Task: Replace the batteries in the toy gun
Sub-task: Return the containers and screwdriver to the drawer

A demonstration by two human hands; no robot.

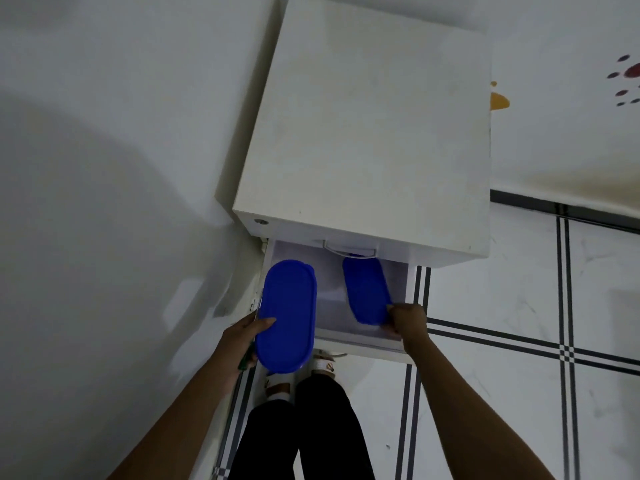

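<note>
Left hand point(247, 336) grips one blue box point(286, 315) above the drawer point(367, 348); right hand point(407, 322) pinches the second box point(366, 291) inside, long axis pointing away.

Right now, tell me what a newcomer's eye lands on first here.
Two bright blue oval container lids stand out. The left hand grips the larger blue lid over the open drawer's left side. The right hand holds the smaller blue lid tilted inside the drawer, below the white cabinet.
</note>
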